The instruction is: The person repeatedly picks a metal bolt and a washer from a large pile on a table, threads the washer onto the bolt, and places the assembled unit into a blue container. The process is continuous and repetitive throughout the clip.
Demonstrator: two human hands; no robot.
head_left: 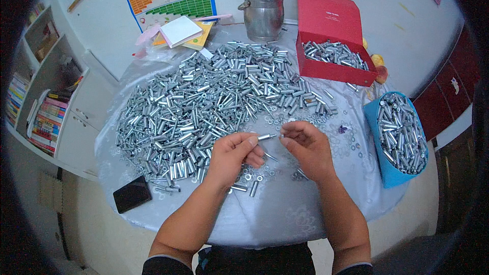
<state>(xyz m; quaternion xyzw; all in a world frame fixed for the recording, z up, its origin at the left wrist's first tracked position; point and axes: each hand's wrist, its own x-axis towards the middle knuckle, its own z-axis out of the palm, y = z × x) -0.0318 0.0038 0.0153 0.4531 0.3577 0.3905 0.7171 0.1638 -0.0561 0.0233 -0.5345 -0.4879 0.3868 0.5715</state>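
Silvery-white cloth covers one oval table (285, 224), its near edge curving in front of the seated person and a strip of that cloth showing between the forearms. Across the far and left part spreads one heap of shiny metal sleeves and bolts (204, 97), too many to count.

Two containers hold similar pieces: one red box (333, 74), lid raised, partly filled, at the far right, and one blue bin (379, 142), filled close to its rim, by the right edge. One lidded steel canister (263, 15) stands at the back; its contents are hidden from me.

Two bare hands meet near the middle. The left hand (237, 155) pinches one metal sleeve (266, 137) between thumb and forefinger, its narrower end pointing right. The right hand (307, 147) curls just beside that end, thumb and fingers bent; I cannot tell whether something small sits between them.

One black phone (132, 194) lies near the left edge, with cloth between it and the left forearm. Two loose sleeves (253, 189) lie just beside the left wrist. Small washers (351, 132), uncounted, scatter beyond the right hand.
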